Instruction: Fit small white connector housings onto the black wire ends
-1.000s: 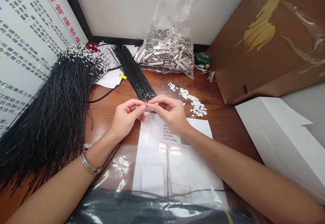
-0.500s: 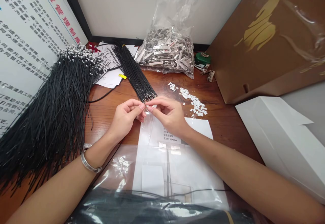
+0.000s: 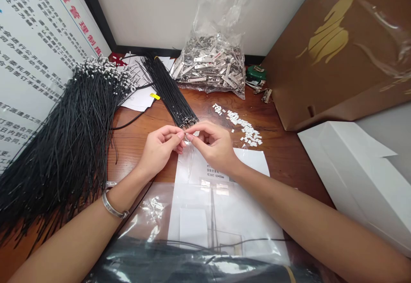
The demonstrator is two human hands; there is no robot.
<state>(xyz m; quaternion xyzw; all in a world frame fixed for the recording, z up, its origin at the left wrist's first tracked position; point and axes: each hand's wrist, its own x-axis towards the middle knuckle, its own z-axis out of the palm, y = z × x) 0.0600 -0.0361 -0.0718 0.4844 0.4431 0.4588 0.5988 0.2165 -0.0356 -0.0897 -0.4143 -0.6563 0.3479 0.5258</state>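
Observation:
My left hand (image 3: pixel 161 148) and my right hand (image 3: pixel 213 145) meet fingertip to fingertip above the front end of a tied bundle of thin black wires (image 3: pixel 170 92). Both are closed in a pinch, thumb against forefinger. Whatever sits between the fingertips is tiny and mostly covered. A thin black wire (image 3: pixel 141 199) comes out below my left wrist; its upper end is hidden. The bundle's metal-tipped ends lie just beyond my fingers. To the right of my right hand, small white plastic pieces (image 3: pixel 245 128) are scattered on the wooden table (image 3: pixel 205 101).
A large heap of black wires with white ends (image 3: pixel 86 116) fills the left side. Behind stands a clear bag of metal clips (image 3: pixel 210 67), beside a green tape measure (image 3: pixel 256 74). A brown box (image 3: pixel 305 60) is at right. Printed paper (image 3: pixel 253 163) and plastic-wrapped wires (image 3: pixel 180 261) lie in front.
Almost nothing differs. My fingertips have shifted very slightly while both hands stay pinched together in the same place.

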